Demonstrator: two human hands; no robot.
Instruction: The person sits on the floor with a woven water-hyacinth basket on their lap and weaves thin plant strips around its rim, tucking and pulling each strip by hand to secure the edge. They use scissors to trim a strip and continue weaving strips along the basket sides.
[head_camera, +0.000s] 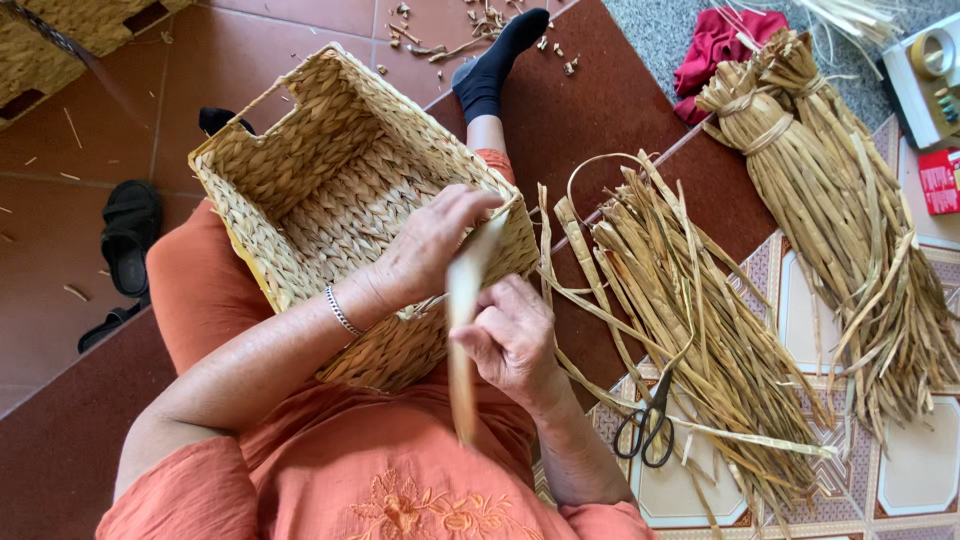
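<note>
The fingers of the left hand (432, 243) are curled over the near rim of the big woven basket (340, 200), pressing on the top edge, and the fingers of the right hand (512, 338) are pinched shut on a flat dry straw strip (463, 330) just in front of that rim. The basket sits tipped on the person's lap, with its open mouth facing up and away. The strip runs from the basket rim down past the right hand toward the orange clothes; its lower end looks blurry. Right of the basket lies a loose pile of straw strips (690, 300) on the floor, and farther right of the basket is a tied straw bundle (830, 190). Black scissors (648, 425) rest near the pile, below and right of the basket. A black sandal (128, 235) lies left of the basket. The dry strip could snap or split if it is pulled too hard or bent too sharply. The basket could slide off the lap if the left hand lets go. The long loose end could catch in the pile.
</note>
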